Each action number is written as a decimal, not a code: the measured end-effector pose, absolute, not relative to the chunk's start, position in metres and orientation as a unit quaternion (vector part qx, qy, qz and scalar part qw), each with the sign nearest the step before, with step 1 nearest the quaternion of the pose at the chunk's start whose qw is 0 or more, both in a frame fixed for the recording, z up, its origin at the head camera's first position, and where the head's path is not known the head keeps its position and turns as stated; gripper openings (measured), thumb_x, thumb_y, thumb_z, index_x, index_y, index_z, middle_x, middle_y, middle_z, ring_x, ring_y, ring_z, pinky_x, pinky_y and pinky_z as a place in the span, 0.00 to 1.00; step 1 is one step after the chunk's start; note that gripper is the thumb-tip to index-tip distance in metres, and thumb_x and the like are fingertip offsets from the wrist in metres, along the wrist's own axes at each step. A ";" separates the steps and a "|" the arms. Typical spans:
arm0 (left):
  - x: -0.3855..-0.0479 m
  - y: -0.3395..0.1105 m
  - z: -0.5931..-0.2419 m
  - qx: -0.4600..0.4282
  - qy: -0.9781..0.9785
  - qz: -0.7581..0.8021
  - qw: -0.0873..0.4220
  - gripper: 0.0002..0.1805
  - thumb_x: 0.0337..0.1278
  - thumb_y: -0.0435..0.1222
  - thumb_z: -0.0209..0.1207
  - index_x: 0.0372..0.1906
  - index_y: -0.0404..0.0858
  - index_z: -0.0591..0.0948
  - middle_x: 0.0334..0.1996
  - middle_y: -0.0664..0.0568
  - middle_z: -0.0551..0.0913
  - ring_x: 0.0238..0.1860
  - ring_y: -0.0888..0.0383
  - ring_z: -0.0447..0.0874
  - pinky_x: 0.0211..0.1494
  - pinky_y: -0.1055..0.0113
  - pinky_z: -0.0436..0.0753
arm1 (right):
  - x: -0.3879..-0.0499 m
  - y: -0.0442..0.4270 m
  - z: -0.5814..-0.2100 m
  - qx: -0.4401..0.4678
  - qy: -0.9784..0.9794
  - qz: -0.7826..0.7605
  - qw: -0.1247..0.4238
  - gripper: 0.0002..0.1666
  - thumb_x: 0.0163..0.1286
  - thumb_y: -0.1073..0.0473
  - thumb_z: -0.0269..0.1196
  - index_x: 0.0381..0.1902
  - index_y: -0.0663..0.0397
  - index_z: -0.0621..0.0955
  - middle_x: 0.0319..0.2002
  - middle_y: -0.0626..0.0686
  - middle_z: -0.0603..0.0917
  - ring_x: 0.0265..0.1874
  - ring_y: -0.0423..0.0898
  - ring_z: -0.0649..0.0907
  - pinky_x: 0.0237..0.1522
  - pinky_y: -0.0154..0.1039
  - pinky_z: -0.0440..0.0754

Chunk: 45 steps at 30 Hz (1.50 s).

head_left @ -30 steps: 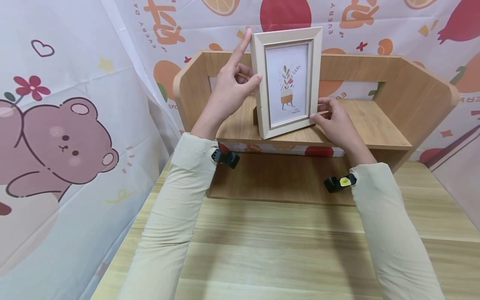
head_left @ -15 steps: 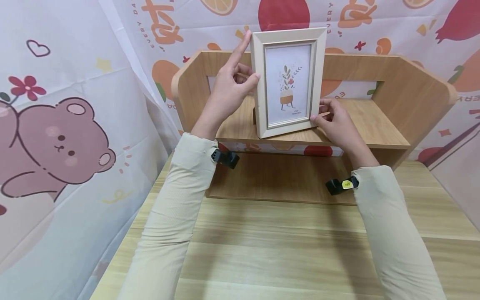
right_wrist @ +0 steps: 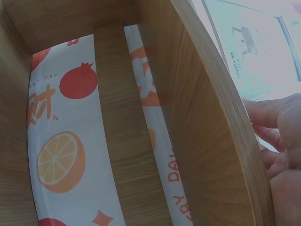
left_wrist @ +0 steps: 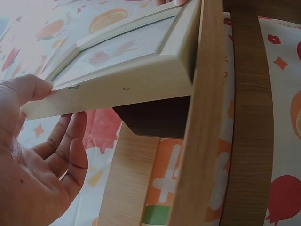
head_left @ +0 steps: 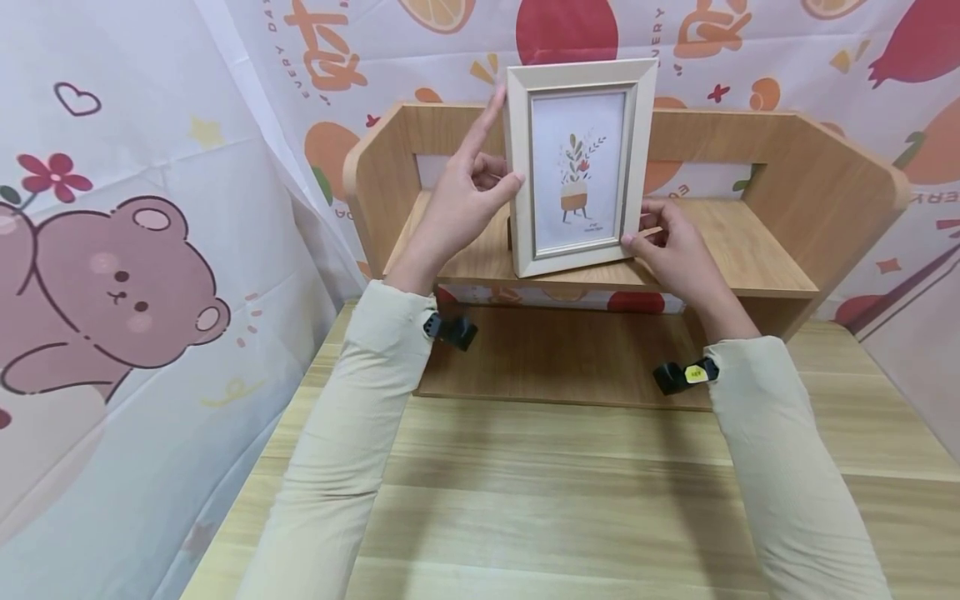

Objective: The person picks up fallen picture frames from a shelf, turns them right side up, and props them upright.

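A cream picture frame with a potted-plant print stands upright on the upper board of a wooden desk shelf. My left hand holds its left edge, the thumb at the front and the index finger stretched up along the side. In the left wrist view the other fingers of the left hand curl behind the frame, and a dark support leg sticks out at its back. My right hand pinches the lower right corner, thumb in front; its other fingers are partly hidden behind the frame.
The shelf's raised side panels and back rail enclose the upper board. Below lies its lower board, on a pale wooden table. Printed curtains hang at the left and behind.
The picture frame has turned slightly, its right edge moving a little right. My left hand has slid slightly down the left edge; my right hand has shifted slightly with the corner.
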State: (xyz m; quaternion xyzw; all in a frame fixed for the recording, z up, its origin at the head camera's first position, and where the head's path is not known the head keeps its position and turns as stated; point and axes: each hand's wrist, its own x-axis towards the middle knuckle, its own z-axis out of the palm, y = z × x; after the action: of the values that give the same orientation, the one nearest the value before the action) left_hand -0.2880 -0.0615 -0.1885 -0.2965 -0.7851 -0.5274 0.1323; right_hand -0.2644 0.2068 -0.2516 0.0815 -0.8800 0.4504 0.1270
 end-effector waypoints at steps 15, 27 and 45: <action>-0.288 -0.065 -0.197 -0.321 -0.782 -0.521 0.120 0.46 0.61 0.34 0.58 0.76 0.65 0.47 0.39 0.45 0.82 0.38 0.57 0.79 0.46 0.68 0.77 | -0.262 0.205 -0.253 0.091 -0.872 0.461 0.139 0.27 0.72 0.58 0.57 0.67 0.55 0.66 0.52 0.58 0.74 0.42 0.45 0.72 0.39 0.27 0.71; -0.286 -0.067 -0.209 -0.347 -0.771 -0.530 0.061 0.51 0.61 0.32 0.58 0.76 0.65 0.40 0.68 0.48 0.68 0.48 0.55 0.83 0.54 0.62 0.78 | -0.261 0.203 -0.254 0.089 -0.873 0.459 0.139 0.27 0.72 0.59 0.57 0.67 0.55 0.65 0.54 0.61 0.74 0.44 0.46 0.72 0.44 0.31 0.71; -0.291 -0.067 -0.218 -0.361 -0.780 -0.510 0.041 0.54 0.61 0.32 0.59 0.76 0.62 0.33 0.72 0.48 0.61 0.54 0.52 0.82 0.55 0.59 0.79 | -0.260 0.203 -0.254 0.087 -0.875 0.455 0.141 0.28 0.72 0.57 0.57 0.67 0.54 0.65 0.56 0.61 0.74 0.46 0.48 0.72 0.47 0.34 0.71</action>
State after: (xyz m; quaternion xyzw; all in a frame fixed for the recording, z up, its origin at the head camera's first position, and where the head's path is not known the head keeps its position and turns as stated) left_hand -0.2913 -0.0674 -0.2177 -0.3607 -0.7800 -0.5098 0.0405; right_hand -0.2604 0.2034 -0.2539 0.0868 -0.8748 0.4554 0.1407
